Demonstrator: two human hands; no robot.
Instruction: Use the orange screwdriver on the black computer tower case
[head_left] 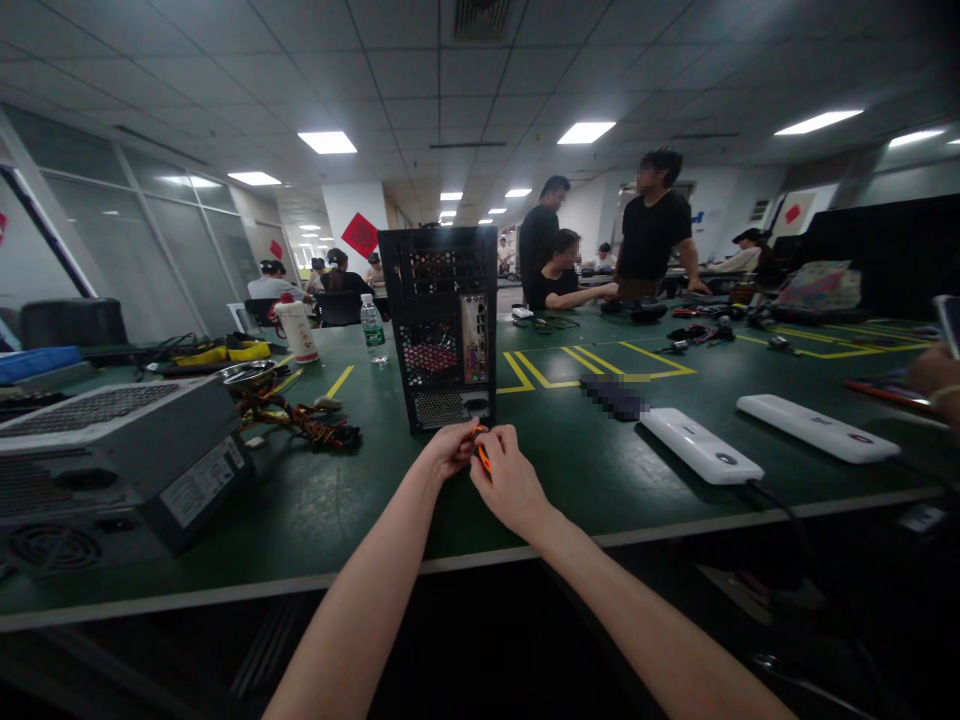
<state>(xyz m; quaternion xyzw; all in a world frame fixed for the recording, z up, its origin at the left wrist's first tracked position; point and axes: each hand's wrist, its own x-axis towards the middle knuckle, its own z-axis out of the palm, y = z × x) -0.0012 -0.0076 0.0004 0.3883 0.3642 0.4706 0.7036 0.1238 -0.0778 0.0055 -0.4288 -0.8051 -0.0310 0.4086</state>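
Close to the near edge of the green tabletop [360, 510], toward its left end, a grey power supply [112, 460] could be shoved over that edge by a wide-swinging left elbow. Mid-edge, set farther in, the left hand [448, 452] and right hand [511, 484] both grasp a small orange item [485, 460], perhaps a tool; fingers cover most of it. A slack pinch could let it drop and roll off the near edge. Just beyond stands a computer case [440, 290]; a forward slip might scrape its back panel.
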